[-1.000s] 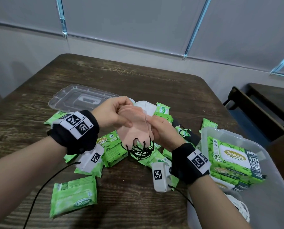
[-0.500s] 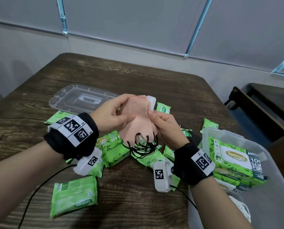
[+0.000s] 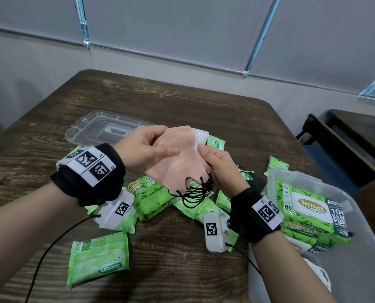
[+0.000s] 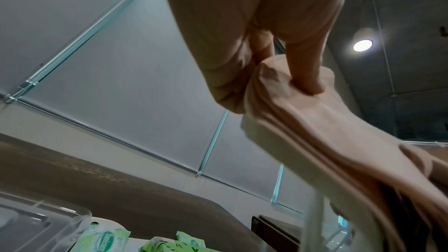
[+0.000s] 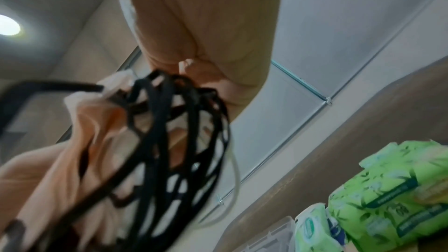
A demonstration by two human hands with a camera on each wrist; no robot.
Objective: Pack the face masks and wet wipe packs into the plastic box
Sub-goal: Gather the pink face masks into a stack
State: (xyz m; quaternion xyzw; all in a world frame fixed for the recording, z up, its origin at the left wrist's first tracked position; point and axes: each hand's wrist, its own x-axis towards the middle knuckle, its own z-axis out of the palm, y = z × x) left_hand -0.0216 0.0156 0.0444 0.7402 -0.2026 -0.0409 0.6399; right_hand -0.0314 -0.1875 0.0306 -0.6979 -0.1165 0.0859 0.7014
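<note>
Both hands hold a stack of peach face masks (image 3: 177, 162) above the table, with a white mask (image 3: 200, 136) at the back of the stack. My left hand (image 3: 148, 147) pinches the stack's upper left edge (image 4: 286, 91). My right hand (image 3: 217, 162) grips its right side, and black ear loops (image 3: 193, 191) hang below in a tangle (image 5: 174, 131). Several green wet wipe packs (image 3: 99, 259) lie scattered on the table under the hands. The clear plastic box (image 3: 357, 270) stands at the right with large wipe packs (image 3: 311, 213) inside.
The box's clear lid (image 3: 103, 130) lies on the wooden table (image 3: 182, 101) behind my left hand. A black mask (image 3: 255, 182) lies partly hidden by my right wrist. Dark benches (image 3: 343, 138) stand beyond the table's right edge. A white mask's loops (image 3: 322, 274) lie in the box's near end.
Both hands have raised the mask stack and tilted it, and the white mask at its back now shows. The ear loops hang clear of the wipe packs.
</note>
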